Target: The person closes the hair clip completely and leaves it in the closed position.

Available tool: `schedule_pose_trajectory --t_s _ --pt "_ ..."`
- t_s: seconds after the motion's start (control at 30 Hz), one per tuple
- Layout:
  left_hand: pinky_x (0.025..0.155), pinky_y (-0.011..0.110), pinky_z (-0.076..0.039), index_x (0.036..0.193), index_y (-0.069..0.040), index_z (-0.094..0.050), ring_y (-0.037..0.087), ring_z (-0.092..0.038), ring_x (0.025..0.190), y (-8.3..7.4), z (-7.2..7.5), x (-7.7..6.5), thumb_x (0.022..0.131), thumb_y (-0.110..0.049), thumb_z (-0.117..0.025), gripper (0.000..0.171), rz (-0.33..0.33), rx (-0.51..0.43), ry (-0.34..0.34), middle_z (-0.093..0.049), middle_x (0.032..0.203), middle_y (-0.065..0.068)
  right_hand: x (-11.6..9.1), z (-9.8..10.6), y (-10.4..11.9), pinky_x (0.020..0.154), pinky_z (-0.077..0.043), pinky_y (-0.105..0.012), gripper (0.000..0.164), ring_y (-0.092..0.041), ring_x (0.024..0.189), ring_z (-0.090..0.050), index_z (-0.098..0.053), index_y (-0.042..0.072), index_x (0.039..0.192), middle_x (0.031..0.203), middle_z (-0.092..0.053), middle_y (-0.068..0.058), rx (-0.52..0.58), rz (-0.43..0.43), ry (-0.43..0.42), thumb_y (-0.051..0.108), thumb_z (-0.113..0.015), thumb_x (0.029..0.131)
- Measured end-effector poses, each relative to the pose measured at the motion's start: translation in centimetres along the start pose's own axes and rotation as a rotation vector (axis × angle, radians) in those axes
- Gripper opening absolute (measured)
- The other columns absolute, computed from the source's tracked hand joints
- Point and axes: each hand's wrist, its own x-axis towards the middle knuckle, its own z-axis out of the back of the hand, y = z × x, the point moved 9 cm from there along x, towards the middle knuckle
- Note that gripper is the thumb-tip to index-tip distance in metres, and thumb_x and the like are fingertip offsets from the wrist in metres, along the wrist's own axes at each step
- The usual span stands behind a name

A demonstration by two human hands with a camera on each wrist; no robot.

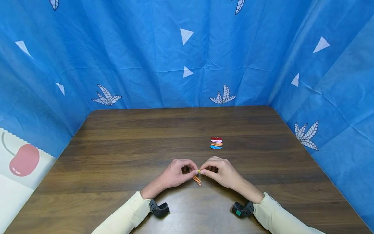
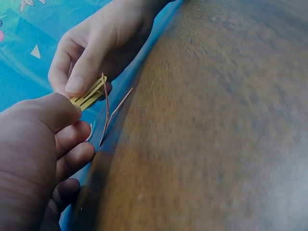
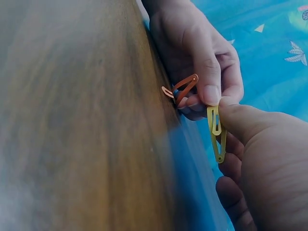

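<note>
A yellow snap hair clip [image 1: 199,171] [image 3: 210,126] is pinched between thumb and finger of both hands, my left hand [image 1: 179,173] at one end and my right hand [image 1: 222,173] at the other. In the right wrist view its two metal parts stand apart. An orange snap hair clip [image 1: 197,180] [image 3: 191,81] sticks out below the left hand's fingertips, its prongs spread. It seems tucked against the left hand's lower fingers, though the contact is partly hidden. Both hands are just above the table, near its front middle.
Beyond the hands, on the brown wooden table [image 1: 140,139], several snap hair clips lie in a column: red [image 1: 216,138], pink [image 1: 216,141], orange [image 1: 217,144] and blue [image 1: 216,147]. Blue patterned cloth [image 1: 163,48] hangs behind and at both sides.
</note>
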Motion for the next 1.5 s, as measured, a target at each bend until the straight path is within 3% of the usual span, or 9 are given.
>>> schedule_pose_trajectory --t_s 0.33,0.9,1.5 --pt "0.063 0.021 -0.051 0.092 -0.016 -0.074 -0.002 -0.057 0.071 0.2 0.2 -0.1 0.096 -0.017 -0.073 0.004 0.019 -0.015 -0.013 -0.069 0.079 -0.008 -0.3 -0.2 -0.5 0.067 -0.053 -0.022 0.014 -0.007 0.077 -0.061 -0.076 0.026 0.102 0.092 -0.068 0.016 -0.014 -0.048 0.063 0.022 -0.082 0.090" --pt "0.061 0.020 -0.048 0.093 -0.016 -0.074 0.000 -0.055 0.067 0.4 0.3 -0.1 0.096 -0.018 -0.073 0.004 0.070 -0.026 -0.017 -0.068 0.078 -0.008 -0.7 0.9 -1.2 0.069 -0.053 -0.022 0.018 -0.006 0.082 -0.061 -0.077 0.028 0.105 0.095 -0.069 0.015 -0.052 -0.082 0.054 0.024 -0.083 0.089" --pt "0.062 0.020 -0.049 0.094 -0.015 -0.074 0.000 -0.057 0.069 0.5 0.2 -0.1 0.095 -0.019 -0.074 0.004 0.069 -0.031 -0.005 -0.069 0.079 -0.008 -0.5 0.6 -0.8 0.065 -0.054 -0.023 0.014 -0.001 0.079 -0.059 -0.077 0.025 0.101 0.092 -0.070 0.016 -0.014 -0.039 0.047 0.022 -0.082 0.089"
